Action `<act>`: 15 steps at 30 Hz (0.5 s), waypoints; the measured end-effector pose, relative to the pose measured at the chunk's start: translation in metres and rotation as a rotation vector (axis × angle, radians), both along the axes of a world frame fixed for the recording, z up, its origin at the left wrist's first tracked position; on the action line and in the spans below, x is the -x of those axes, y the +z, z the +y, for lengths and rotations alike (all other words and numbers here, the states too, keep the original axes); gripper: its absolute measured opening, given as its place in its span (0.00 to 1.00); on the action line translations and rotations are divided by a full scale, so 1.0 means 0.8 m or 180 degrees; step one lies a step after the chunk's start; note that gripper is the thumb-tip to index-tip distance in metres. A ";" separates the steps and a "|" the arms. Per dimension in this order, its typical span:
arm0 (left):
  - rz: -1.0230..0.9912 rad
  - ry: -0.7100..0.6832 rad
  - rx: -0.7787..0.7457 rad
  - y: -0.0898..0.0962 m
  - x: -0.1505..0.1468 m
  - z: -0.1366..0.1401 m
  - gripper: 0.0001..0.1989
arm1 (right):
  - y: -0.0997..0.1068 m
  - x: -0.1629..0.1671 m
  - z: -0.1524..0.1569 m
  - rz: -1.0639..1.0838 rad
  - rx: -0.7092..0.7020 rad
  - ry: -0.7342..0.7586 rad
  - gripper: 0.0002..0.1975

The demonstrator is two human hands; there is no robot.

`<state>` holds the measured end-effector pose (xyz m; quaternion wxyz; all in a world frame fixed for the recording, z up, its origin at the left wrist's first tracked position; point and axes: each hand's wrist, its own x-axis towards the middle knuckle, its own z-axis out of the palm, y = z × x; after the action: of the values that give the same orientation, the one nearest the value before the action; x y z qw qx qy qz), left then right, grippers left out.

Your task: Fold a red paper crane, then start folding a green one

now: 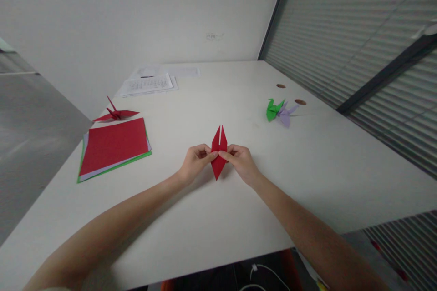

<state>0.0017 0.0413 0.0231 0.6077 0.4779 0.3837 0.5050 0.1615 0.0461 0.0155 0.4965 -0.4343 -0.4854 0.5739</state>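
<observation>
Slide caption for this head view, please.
Both hands, left and right, pinch a half-folded red paper piece on a white table beside finished cranes.

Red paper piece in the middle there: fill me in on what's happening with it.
A person pinches a half-folded red paper piece at its middle between the left hand and the right hand, over the white table. Its two top points stand apart. A stack of coloured sheets lies to the left, with a finished red crane behind it. A green crane and a lilac crane sit to the right.
</observation>
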 end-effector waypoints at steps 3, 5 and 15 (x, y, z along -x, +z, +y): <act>0.0016 0.0023 -0.0056 0.000 0.000 0.001 0.18 | 0.000 0.000 0.000 0.0138 0.0134 0.0108 0.18; 0.0074 0.0046 -0.0074 -0.001 0.000 0.001 0.18 | 0.000 0.000 0.000 0.0186 0.0186 0.0147 0.18; 0.0252 0.0093 0.0051 -0.008 0.000 0.002 0.18 | 0.000 -0.003 0.002 -0.0006 0.0016 0.0091 0.19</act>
<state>0.0015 0.0426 0.0168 0.5883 0.4870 0.4185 0.4915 0.1637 0.0480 0.0158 0.4867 -0.4290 -0.4906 0.5817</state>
